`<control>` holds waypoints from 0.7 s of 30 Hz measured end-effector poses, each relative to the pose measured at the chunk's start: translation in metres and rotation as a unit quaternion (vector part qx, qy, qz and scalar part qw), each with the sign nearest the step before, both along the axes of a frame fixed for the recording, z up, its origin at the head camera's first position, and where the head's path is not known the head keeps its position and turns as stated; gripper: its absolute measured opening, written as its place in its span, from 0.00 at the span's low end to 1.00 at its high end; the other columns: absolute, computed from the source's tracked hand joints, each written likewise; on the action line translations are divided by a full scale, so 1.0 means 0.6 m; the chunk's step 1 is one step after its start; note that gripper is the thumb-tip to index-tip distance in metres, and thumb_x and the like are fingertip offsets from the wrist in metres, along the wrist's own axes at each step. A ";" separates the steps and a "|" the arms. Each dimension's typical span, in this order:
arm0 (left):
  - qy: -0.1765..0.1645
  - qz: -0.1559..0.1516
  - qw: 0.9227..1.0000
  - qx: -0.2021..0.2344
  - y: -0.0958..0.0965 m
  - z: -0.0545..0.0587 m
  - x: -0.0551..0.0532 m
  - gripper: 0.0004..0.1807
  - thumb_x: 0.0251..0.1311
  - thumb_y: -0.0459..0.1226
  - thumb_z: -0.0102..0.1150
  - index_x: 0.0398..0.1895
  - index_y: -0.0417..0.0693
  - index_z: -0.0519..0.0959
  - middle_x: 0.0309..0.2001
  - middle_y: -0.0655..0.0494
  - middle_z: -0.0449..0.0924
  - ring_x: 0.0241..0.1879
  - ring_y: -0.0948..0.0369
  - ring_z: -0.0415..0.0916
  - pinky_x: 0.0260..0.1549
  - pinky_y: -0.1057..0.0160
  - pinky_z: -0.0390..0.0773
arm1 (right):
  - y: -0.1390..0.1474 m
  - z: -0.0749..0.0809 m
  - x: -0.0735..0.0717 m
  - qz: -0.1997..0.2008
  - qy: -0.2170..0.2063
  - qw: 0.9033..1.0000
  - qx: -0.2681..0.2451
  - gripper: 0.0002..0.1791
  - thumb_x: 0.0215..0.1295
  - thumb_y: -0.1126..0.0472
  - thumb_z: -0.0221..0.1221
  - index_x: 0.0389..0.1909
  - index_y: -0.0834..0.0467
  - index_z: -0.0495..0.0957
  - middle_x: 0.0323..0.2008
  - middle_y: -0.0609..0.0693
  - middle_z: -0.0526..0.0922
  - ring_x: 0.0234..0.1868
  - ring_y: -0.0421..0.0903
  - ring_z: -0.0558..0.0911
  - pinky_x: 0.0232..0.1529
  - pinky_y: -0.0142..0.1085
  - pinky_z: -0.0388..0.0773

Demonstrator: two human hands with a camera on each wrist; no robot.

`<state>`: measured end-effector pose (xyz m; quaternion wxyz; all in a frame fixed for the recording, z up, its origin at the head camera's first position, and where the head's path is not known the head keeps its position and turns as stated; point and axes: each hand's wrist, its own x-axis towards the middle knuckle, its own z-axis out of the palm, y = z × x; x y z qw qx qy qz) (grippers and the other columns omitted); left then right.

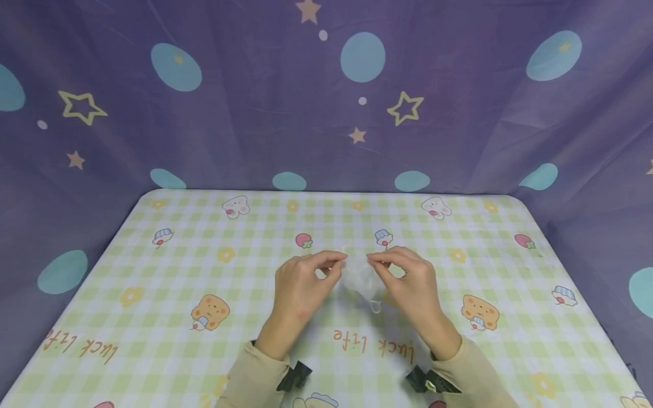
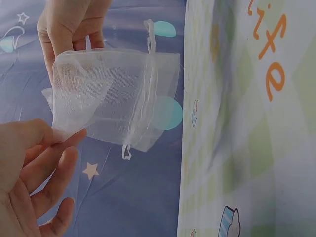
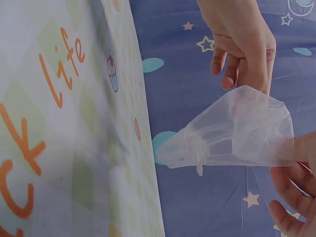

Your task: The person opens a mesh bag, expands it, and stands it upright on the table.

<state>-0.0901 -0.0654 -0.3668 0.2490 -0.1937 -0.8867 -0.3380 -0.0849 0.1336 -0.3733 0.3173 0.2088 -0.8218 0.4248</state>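
A sheer white mesh drawstring pouch hangs between both hands above the table. My left hand pinches one corner of it between thumb and index finger, the other fingers loosely bent in the left wrist view. Opposite, my right hand pinches the other upper corner. The gathered drawstring end of the pouch points down toward the tabletop, with a small cord loop sticking out at its side. Through the thin mesh of the pouch, no contents show in the right wrist view.
Under the hands lies a table covered by a green-and-white checked cloth printed with cartoon figures and lettering. A purple curtain with stars and blue ovals hangs behind the table and along its sides. Dark straps sit at the sleeve cuffs.
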 end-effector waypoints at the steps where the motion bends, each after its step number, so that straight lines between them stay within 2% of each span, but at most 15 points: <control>1: -0.001 -0.001 1.000 0.000 0.000 0.001 0.001 0.08 0.55 0.37 0.69 0.37 0.58 0.89 0.26 0.66 0.85 0.20 0.68 0.75 0.19 0.69 0.66 | 0.000 -0.001 0.000 -0.004 0.004 1.000 0.006 0.13 0.47 0.78 0.71 0.32 0.59 0.88 0.28 0.46 0.86 0.28 0.39 0.82 0.33 0.26 0.76; 4: -0.009 0.002 1.000 -0.004 0.003 0.002 0.002 0.08 0.57 0.38 0.68 0.39 0.59 0.89 0.27 0.66 0.85 0.21 0.67 0.75 0.20 0.68 0.68 | 0.000 -0.002 0.000 -0.007 0.011 1.000 0.014 0.13 0.47 0.78 0.72 0.32 0.59 0.88 0.28 0.46 0.86 0.28 0.40 0.82 0.33 0.27 0.76; 7: -0.024 0.001 1.000 -0.008 0.006 0.004 0.005 0.10 0.57 0.45 0.69 0.42 0.60 0.88 0.30 0.68 0.85 0.25 0.68 0.76 0.23 0.67 0.71 | 0.000 -0.003 0.000 -0.002 0.011 1.000 0.011 0.12 0.49 0.76 0.71 0.32 0.58 0.88 0.29 0.46 0.86 0.28 0.40 0.82 0.34 0.27 0.76; 10: -0.035 -0.007 0.999 -0.013 0.008 0.003 0.006 0.16 0.53 0.51 0.73 0.44 0.60 0.88 0.33 0.69 0.86 0.29 0.69 0.78 0.26 0.68 0.73 | -0.001 -0.003 0.001 0.019 0.004 1.000 -0.002 0.12 0.51 0.76 0.71 0.33 0.58 0.88 0.30 0.47 0.87 0.30 0.41 0.83 0.35 0.28 0.77; 13: -0.036 -0.012 0.999 -0.018 0.009 0.001 0.005 0.18 0.49 0.52 0.76 0.43 0.60 0.88 0.31 0.71 0.85 0.29 0.70 0.78 0.25 0.69 0.72 | -0.004 -0.003 0.004 0.047 -0.004 0.999 -0.019 0.11 0.53 0.75 0.70 0.34 0.58 0.87 0.31 0.48 0.87 0.31 0.42 0.83 0.37 0.29 0.78; 18: -0.023 -0.001 1.000 -0.015 0.009 -0.002 0.004 0.07 0.51 0.46 0.75 0.34 0.61 0.89 0.26 0.71 0.82 0.26 0.68 0.76 0.23 0.69 0.71 | -0.010 -0.001 0.007 0.063 -0.005 0.997 -0.037 0.11 0.52 0.74 0.71 0.35 0.58 0.87 0.30 0.47 0.87 0.30 0.43 0.83 0.39 0.27 0.77; 21: -0.002 0.012 1.000 -0.010 0.009 -0.001 0.003 0.03 0.51 0.44 0.75 0.29 0.60 0.89 0.29 0.69 0.82 0.29 0.66 0.78 0.25 0.67 0.74 | -0.011 -0.001 0.006 0.067 -0.007 0.997 -0.040 0.12 0.51 0.75 0.71 0.35 0.58 0.87 0.30 0.46 0.86 0.30 0.42 0.83 0.47 0.28 0.76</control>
